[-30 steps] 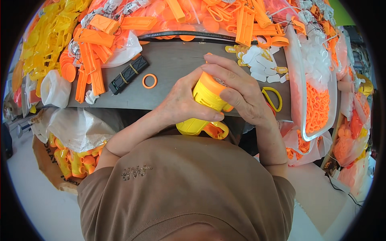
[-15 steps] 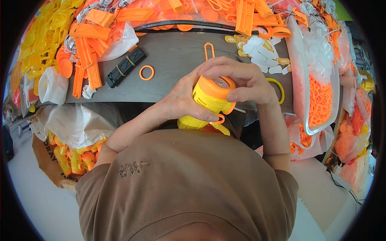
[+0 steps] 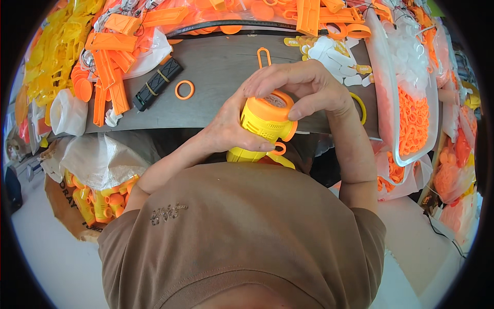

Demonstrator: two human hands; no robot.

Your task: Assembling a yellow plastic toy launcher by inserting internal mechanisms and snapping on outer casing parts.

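A yellow plastic toy body (image 3: 260, 126) is tilted in front of my chest. An orange collar (image 3: 259, 109) rings its top, around a round face with a pale pattern. My left hand (image 3: 230, 119) wraps the yellow body from the left, thumb across its near side. Arched over the top, my right hand (image 3: 316, 91) grips the orange collar, with its thumb on the right edge and its fingers on the far side. Those fingertips are partly hidden. A small orange ring (image 3: 279, 149) shows beside my left thumb, and the toy's lower end is partly covered.
On the grey table lie an orange ring (image 3: 184, 89), a black banded bar (image 3: 158, 85), an orange loop (image 3: 264, 56) and white-and-gold stickers (image 3: 332, 54). Orange parts (image 3: 110, 72) crowd the back left. A clear tub (image 3: 434, 123) stands right; a bag of yellow toys (image 3: 62, 206) sits lower left.
The toy and both hands have shifted slightly left and up in view. The right wrist has lifted a little, and both hands keep their hold.
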